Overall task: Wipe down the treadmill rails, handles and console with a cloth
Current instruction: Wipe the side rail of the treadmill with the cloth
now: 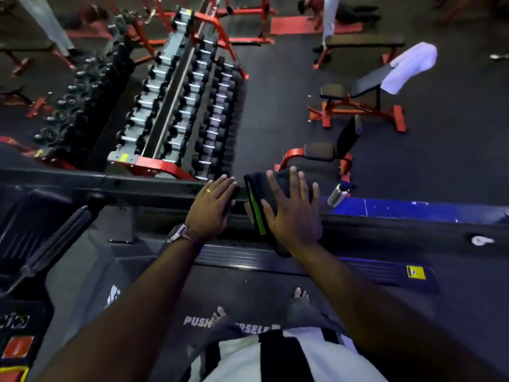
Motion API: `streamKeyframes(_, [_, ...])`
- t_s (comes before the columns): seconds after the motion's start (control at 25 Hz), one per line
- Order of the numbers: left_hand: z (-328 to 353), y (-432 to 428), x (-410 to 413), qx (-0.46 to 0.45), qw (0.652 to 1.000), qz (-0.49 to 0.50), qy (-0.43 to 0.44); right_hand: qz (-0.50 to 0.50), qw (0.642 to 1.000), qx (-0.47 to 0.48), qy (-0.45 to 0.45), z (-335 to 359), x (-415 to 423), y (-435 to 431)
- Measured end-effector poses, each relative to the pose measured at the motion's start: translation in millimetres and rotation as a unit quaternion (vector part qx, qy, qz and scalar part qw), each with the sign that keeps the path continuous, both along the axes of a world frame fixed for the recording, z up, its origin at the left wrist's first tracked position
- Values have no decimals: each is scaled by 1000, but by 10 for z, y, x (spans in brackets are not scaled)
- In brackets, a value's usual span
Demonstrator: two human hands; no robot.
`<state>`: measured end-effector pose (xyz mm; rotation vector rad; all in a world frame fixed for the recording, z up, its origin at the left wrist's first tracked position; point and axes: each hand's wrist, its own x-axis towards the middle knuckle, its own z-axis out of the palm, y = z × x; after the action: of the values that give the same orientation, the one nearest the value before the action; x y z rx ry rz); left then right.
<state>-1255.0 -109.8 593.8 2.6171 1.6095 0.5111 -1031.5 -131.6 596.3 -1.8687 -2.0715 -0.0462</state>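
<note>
Much of the dark, green-striped cloth [254, 195] lay hidden beneath the right hand [292, 213], and the console [16, 343] was cut off at the near left edge, where only red and yellow patches showed. The cloth was draped over the treadmill's side rail [137, 186]. The right hand pressed it with fingers straight and spread; the left hand [210, 206] rested flat on the rail just left of it, fingers relaxed and grasping nothing.

right hand [293, 213] pressing flat on dark cloth [257, 205] draped over rail [137, 186], left hand [212, 208] resting beside it, dumbbell rack [176, 106] sitting beyond
</note>
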Motion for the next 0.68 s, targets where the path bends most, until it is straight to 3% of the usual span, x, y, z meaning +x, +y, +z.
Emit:
streamKeyframes(0.16, [-129, 79, -121, 34, 998, -43, -16, 4, 997, 81, -15, -317, 46, -220])
streamKeyframes(0.36, [-169, 123, -115, 57, 997, -42, -26, -186, 972, 112, 93, -283, -432, -45])
streamKeyframes(0.56, [-205, 159, -133, 61, 996, -51, -33, -17, 989, 150, -11, -498, -91, -132])
streamKeyframes(0.68, [-202, 150, -133, 62, 996, -49, -36, -149, 974, 158, 62, -441, -364, -70])
